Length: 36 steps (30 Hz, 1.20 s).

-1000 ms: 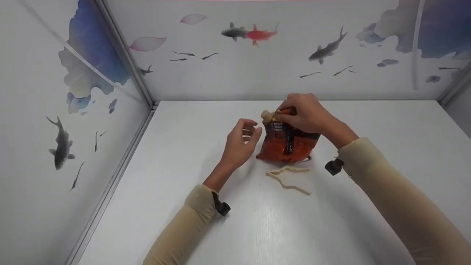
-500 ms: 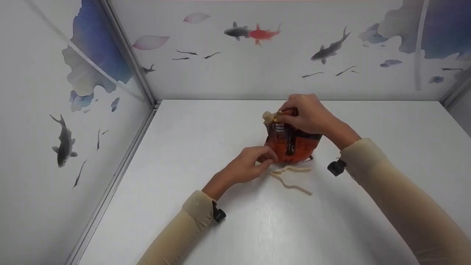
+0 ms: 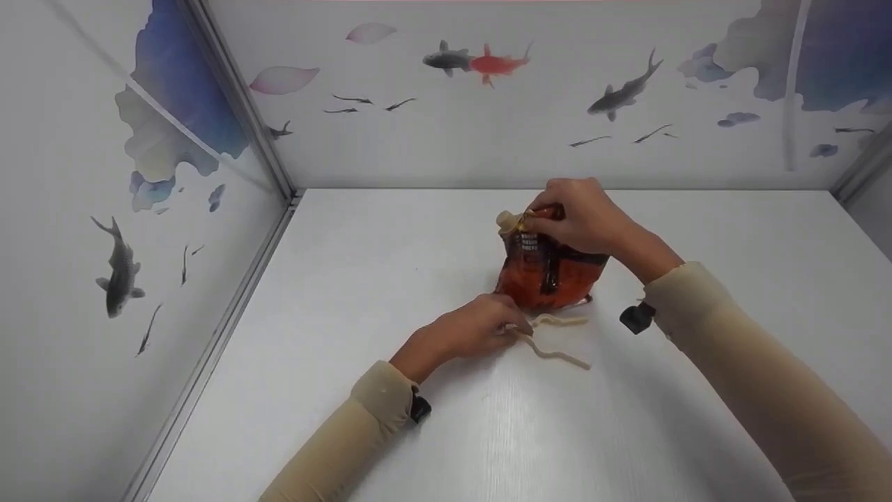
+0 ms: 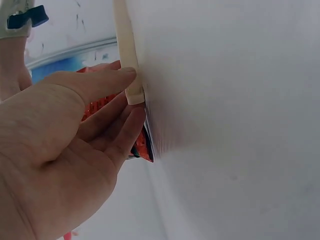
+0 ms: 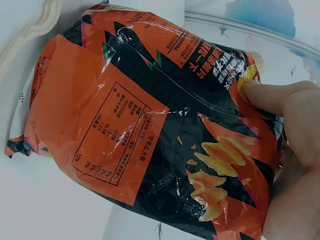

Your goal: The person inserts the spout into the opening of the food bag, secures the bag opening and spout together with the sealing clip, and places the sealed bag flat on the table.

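Note:
An orange and black snack bag (image 3: 550, 272) with printed text stands on the white table. My right hand (image 3: 578, 216) grips its gathered top edge from the right; in the right wrist view the thumb (image 5: 280, 95) presses on the bag (image 5: 120, 130). A cream cap-like piece (image 3: 506, 221) sticks out at the bag's upper left corner. In front of the bag lies a cream V-shaped bag clip (image 3: 561, 355), its two arms spread to the right. My left hand (image 3: 481, 328) pinches the clip's joined end, thumb over the cream plastic (image 4: 129, 55) in the left wrist view, and covers that end in the head view.
White panels painted with fish and blue-grey leaves rise behind and on the left of the table (image 3: 334, 432). A metal frame strip (image 3: 230, 293) runs along the table's left edge. Black wrist cameras sit at both sleeve cuffs.
My left hand has come down from beside the bag's upper left, past its lower corner, to the clip's joined end, which it now pinches. The right hand keeps hold of the bag's top.

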Tool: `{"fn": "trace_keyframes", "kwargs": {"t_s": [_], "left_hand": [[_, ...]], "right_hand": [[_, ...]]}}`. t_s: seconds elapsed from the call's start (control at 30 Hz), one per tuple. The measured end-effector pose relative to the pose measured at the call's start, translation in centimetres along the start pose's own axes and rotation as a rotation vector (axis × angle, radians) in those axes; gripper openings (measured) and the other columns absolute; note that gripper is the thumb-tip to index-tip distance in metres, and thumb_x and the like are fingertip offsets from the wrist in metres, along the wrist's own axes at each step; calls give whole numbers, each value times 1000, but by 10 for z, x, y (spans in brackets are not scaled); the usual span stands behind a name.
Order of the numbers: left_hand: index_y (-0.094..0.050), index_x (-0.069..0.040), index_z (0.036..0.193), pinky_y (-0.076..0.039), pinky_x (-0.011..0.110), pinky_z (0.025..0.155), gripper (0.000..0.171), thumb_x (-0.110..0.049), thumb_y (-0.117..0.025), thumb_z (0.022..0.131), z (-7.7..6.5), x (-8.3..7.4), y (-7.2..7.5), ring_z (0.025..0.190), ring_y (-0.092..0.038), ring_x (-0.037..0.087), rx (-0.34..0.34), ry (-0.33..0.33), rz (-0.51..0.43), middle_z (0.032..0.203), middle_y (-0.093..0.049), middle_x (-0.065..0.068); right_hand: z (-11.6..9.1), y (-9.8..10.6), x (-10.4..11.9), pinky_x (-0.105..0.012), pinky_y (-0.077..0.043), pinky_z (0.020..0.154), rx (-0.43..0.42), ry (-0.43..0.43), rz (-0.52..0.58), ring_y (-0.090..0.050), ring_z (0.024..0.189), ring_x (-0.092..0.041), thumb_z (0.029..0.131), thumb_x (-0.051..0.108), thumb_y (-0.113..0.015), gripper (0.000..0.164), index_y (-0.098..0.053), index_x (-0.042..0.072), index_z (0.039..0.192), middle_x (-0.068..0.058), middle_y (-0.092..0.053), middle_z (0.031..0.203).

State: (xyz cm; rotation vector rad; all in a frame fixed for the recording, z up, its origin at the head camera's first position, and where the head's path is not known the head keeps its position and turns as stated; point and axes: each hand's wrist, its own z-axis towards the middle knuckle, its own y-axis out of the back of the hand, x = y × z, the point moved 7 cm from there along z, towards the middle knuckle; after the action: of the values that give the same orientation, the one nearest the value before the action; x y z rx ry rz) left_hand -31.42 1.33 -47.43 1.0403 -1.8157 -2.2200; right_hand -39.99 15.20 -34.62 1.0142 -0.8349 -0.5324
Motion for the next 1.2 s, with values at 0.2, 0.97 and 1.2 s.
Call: {"fn": "trace_keyframes", "kwargs": {"t_s": [0.2, 0.97, 1.2], "left_hand": [[-84, -9, 114, -58, 29, 97, 16, -7, -73, 103, -1, -3, 2, 109, -72, 20, -31, -19, 31, 111, -81, 6], [-83, -9, 111, -60, 32, 97, 13, -5, -73, 103, -29, 8, 23, 107, -71, 20, -158, -18, -59, 107, -79, 6], [-82, -9, 113, -63, 42, 92, 14, -5, -75, 102, -50, 18, 36, 102, -70, 19, -258, 0, -161, 106, -75, 7]], "right_hand": [[0, 0, 0, -36, -54, 72, -17, 13, -1, -64, 83, -19, 100, 25, -79, 18, -86, 12, 110, -5, -72, 89], [-2, -1, -1, -36, -58, 74, 1, -26, 16, -65, 86, -20, 101, 26, -78, 18, -86, 13, 111, -4, -72, 92], [-2, -1, -2, -38, -58, 76, 13, -50, 8, -65, 88, -21, 101, 28, -77, 20, -85, 14, 113, -4, -72, 95]]}}
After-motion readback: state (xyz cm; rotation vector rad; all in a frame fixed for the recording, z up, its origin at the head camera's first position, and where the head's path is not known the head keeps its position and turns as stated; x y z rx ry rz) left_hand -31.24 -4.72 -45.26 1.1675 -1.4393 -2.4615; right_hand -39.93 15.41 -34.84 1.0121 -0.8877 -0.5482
